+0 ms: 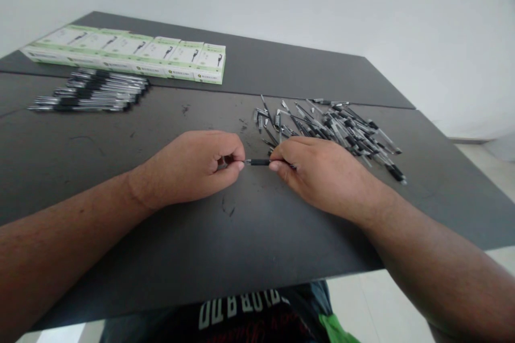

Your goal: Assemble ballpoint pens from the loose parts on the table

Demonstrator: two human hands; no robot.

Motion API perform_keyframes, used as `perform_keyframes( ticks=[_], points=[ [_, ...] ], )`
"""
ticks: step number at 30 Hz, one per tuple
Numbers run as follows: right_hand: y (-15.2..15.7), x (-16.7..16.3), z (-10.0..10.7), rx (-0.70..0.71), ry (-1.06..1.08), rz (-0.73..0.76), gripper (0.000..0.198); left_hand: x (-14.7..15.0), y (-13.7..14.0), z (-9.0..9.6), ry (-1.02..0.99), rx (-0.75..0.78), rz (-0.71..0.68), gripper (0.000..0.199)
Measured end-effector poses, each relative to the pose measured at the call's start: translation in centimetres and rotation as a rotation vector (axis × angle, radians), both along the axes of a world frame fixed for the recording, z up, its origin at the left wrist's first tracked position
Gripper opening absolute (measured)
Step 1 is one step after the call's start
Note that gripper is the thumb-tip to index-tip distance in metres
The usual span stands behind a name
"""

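Note:
A pen (259, 162) with a black grip is held level between both hands, above the near middle of the table. My left hand (197, 166) pinches its tip end between thumb and forefinger. On the other side, my right hand (322, 174) is closed on the pen's barrel, with the far end hidden by the fingers. Just beyond the right hand lies a loose heap of pens and pen parts (333, 131), some clear, some black. A neater bundle of pens (92, 91) rests at the left, well beyond my left hand.
Several white and green boxes (129, 53) with pen pictures stand in a row at the back left. The grey table (193, 252) has dark smudges and a seam across its far part. A pale wall rises behind it, and its front edge is close to my body.

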State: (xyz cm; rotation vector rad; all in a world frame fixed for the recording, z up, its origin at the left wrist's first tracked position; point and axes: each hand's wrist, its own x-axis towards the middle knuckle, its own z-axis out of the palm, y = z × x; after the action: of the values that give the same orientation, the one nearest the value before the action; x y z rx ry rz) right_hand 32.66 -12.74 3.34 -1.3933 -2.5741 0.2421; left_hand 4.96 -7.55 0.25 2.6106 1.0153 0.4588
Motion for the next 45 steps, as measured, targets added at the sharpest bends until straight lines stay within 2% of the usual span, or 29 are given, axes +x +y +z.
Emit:
perform_keyframes(
  ticks=[9, 13, 20, 24, 31, 35, 42, 45],
  points=[
    [0.01, -0.03, 0.31, -0.027, 0.011, -0.012, 0.013, -0.04, -0.02, -0.10, 0.015, 0.004, 0.003, 0.020],
    [0.07, -0.04, 0.29, -0.047, 0.007, 0.007, 0.022, -0.03, 0.00, -0.06, 0.012, 0.012, 0.001, 0.020],
    [-0.01, -0.04, 0.44, -0.032, 0.017, -0.004, 0.009, 0.02, -0.11, 0.23, 0.019, -0.008, -0.001, 0.020],
    [-0.03, -0.02, 0.51, -0.051, 0.009, 0.010, 0.020, 0.04, -0.11, 0.19, 0.010, -0.004, -0.002, 0.020],
    [-0.08, 0.05, 0.48, -0.032, 0.032, -0.002, 0.011, 0.01, -0.10, 0.06, 0.012, -0.002, -0.010, 0.018],
    [-0.09, 0.00, 0.49, -0.044, 0.013, 0.011, 0.022, 0.06, -0.10, 0.10, -0.005, -0.007, -0.013, 0.020],
    [-0.05, 0.02, 0.45, -0.036, 0.010, -0.004, 0.009, -0.07, -0.13, 0.12, 0.014, -0.009, -0.007, 0.020],
    [-0.04, -0.02, 0.46, -0.051, -0.010, 0.014, 0.020, -0.06, -0.10, 0.11, 0.020, -0.009, -0.006, 0.020]
  ],
)
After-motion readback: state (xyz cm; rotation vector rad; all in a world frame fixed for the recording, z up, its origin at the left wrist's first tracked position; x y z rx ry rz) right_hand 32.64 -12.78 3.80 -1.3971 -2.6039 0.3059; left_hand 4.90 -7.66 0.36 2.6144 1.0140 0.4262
